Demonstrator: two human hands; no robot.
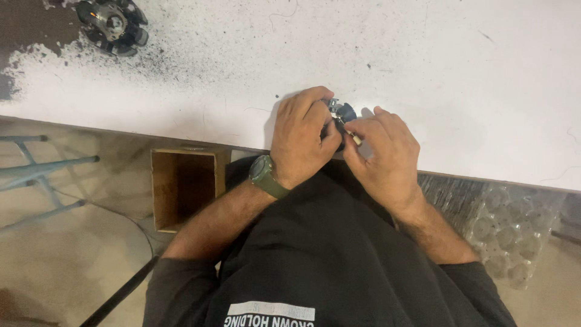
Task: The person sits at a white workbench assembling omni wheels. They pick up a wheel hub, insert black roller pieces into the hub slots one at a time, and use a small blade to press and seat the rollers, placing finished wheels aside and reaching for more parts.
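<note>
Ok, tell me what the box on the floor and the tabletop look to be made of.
Open box: apparently plain unfinished wood or plywood, going by its matte brown faces and thick board walls. Tabletop: a smooth white surface, possibly laminate or painted board; black grit dusts its far left part.

white table (460, 66) | dark round part (112, 25) | wooden box (181, 188) | clear tray (508, 233)

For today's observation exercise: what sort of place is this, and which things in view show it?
Probably a small workshop or assembly bench. A worn white table is speckled with dark grime, a black motor-like part lies on it, and both hands work a small dark component. An open wooden box stands below.
</note>
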